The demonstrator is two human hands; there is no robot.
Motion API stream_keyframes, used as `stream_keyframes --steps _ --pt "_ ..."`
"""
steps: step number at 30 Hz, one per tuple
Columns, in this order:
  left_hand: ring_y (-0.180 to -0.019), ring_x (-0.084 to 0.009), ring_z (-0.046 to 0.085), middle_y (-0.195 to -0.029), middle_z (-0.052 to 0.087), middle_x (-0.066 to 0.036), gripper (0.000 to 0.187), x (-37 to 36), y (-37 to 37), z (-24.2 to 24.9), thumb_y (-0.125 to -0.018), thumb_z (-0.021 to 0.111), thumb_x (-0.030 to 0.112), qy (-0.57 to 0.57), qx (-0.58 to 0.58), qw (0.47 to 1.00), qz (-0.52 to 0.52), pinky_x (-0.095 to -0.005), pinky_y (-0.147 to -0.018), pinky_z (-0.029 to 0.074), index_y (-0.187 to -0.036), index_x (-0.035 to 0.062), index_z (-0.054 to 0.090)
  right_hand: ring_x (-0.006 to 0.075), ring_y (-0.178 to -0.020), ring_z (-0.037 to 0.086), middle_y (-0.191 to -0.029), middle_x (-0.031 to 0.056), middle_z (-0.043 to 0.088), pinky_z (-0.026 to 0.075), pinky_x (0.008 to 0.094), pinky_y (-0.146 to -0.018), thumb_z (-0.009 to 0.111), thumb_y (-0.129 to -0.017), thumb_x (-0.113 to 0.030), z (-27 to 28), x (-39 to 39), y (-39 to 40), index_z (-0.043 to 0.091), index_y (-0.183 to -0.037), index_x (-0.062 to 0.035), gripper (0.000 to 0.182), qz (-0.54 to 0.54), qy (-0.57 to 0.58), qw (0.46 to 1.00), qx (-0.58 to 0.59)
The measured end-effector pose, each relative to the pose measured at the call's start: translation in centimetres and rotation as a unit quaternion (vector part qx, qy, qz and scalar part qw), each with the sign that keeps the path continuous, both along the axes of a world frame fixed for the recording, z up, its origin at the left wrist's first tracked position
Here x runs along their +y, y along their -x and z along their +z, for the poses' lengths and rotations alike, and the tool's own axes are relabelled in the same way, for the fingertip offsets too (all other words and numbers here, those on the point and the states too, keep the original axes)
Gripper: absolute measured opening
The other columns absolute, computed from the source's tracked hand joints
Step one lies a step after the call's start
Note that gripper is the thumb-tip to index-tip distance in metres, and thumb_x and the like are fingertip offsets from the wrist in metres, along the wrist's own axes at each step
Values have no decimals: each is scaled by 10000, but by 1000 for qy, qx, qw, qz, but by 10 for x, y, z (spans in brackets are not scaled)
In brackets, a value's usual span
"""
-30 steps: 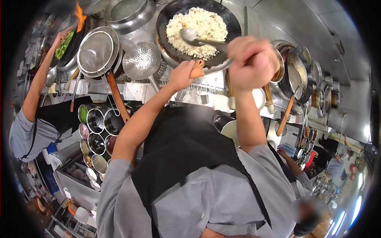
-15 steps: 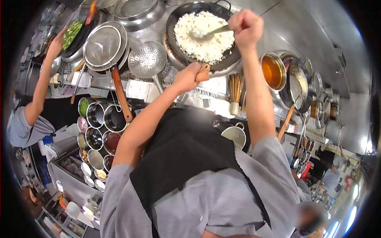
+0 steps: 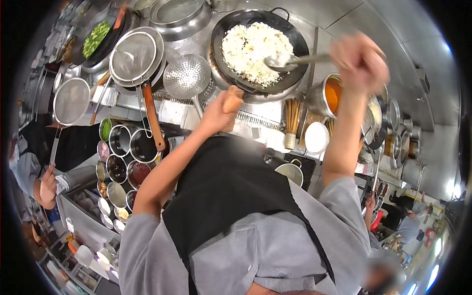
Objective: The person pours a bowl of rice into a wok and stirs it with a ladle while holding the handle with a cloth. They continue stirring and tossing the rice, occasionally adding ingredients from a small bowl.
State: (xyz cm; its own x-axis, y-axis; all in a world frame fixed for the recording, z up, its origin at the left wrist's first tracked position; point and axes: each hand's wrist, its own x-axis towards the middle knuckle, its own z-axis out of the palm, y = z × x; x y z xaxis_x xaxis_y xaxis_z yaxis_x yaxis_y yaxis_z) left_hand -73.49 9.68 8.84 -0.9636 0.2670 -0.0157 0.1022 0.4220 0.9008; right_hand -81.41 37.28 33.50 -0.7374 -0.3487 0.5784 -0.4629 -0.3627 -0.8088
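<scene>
A black wok point(image 3: 299, 45) sits on the stove at top centre, with white rice point(image 3: 253, 46) in it. My right hand point(image 3: 360, 64), blurred by motion, is closed on the handle of a metal ladle point(image 3: 281, 62). The ladle's bowl is over the wok's right part, at the edge of the rice. Below the wok's near loop handle, my left hand point(image 3: 216, 117) grips a folded brown cloth point(image 3: 233, 100). A small gap shows between cloth and handle.
Left of the wok are a perforated skimmer point(image 3: 187, 74) and mesh strainers point(image 3: 132, 54). Right of it are bamboo sticks point(image 3: 292, 118), a white bowl point(image 3: 316, 137) and a pot of orange liquid point(image 3: 333, 95). A co-worker's hand point(image 3: 48, 186) holds another strainer at far left.
My right hand and the ladle have moved right. My left hand has come down and left, away from the wok's handle. The co-worker's hand has left the greens and now holds a strainer.
</scene>
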Motion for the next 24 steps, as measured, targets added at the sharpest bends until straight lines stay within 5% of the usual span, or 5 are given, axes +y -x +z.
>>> stream_keyframes --steps 7,11,14,20,24 --pt "-928 -228 645 -1019 609 -70 517 16 51 -61 -967 489 570 -401 -421 805 119 -391 -843 535 -1159 90 510 124 -414 365 -482 29 399 282 263 -421 444 -910 -191 -90 -29 19 468 -607 -69 328 -442 248 861 -41" --pt "-955 -257 660 -1070 636 -118 493 59 95 -91 -998 478 488 -455 -410 770 178 -421 -817 540 -1210 43 493 116 -451 446 -521 53 471 333 263 -421 440 -914 -195 -94 -131 -32 472 -627 -38 329 -471 97 863 152" --pt "-867 -262 675 -956 662 -116 362 72 108 -108 -990 514 373 -470 -417 774 79 -436 -768 546 -1105 31 538 87 -552 481 -627 30 550 367 250 -468 541 -862 -46 -154 -112 30 550 -705 -11 161 -358 95 920 125" --pt "-748 -291 656 -844 605 -101 155 93 124 -155 -883 517 135 -440 -385 774 243 -463 -637 557 -993 25 512 116 -427 365 -490 32 428 310 278 -426 418 -909 -203 -67 -37 8 478 -627 -47 328 -263 151 953 -30" --pt "-628 -286 635 -793 569 -124 159 92 89 -85 -902 515 132 -445 -486 726 194 -457 -535 528 -986 6 467 140 -406 306 -470 25 374 313 318 -428 381 -916 -263 -80 -3 18 449 -626 -66 357 -303 210 925 -96"
